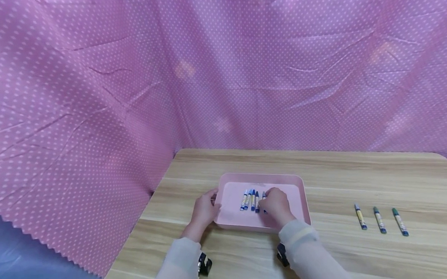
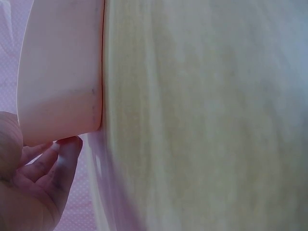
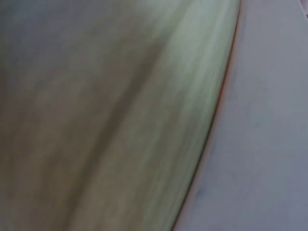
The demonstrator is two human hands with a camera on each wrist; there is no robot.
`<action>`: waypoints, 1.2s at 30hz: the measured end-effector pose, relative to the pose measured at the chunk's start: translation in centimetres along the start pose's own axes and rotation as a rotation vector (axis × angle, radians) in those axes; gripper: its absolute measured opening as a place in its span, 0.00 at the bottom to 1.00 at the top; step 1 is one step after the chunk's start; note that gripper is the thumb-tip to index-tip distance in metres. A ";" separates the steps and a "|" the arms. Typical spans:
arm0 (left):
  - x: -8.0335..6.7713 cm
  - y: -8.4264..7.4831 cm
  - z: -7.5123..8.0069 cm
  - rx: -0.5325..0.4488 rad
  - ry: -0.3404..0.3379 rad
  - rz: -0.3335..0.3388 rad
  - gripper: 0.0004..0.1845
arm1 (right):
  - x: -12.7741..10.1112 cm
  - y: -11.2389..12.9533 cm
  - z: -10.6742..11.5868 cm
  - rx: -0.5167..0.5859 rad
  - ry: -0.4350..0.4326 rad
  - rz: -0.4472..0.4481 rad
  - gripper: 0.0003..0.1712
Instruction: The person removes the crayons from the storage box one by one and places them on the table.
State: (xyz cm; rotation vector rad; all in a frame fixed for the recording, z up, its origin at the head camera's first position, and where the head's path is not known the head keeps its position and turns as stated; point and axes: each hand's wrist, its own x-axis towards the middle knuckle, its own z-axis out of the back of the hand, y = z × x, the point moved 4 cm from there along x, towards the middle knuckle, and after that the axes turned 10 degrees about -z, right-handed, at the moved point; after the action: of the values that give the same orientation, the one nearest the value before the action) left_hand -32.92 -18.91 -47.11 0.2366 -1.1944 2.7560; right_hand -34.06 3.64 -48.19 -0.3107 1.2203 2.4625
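One shallow pink plastic tray (image 1: 304, 194) sits on one light wooden table (image 1: 361, 170). At least five blue wrapped crayons (image 1: 249, 199) lie side by side in the tray, the last partly hidden under a hand. Three more wrapped crayons (image 1: 379, 220) lie apart on the table: one blue-tipped, two green-tipped. Two hands show.

Head cam sits high, looks forward and down over my forearms at the whole tabletop (image 1: 362, 178) and pink tray (image 1: 263, 177), mid-distance. Left wrist cam is very near, along the tray's outer wall (image 2: 57, 72) and wood. Right wrist cam is nearer still, blurred. All three share tray edge and tabletop.
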 end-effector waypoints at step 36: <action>0.2 0.4 0.0 -0.014 -0.014 -0.041 0.27 | -1.6 3.0 9.7 0.215 0.048 0.196 0.23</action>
State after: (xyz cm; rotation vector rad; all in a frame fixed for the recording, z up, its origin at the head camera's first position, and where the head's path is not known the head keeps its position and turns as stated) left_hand -33.19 -19.17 -47.30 0.2771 -1.1975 2.7145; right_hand -34.16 9.30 -39.63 -0.1996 1.5887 2.4652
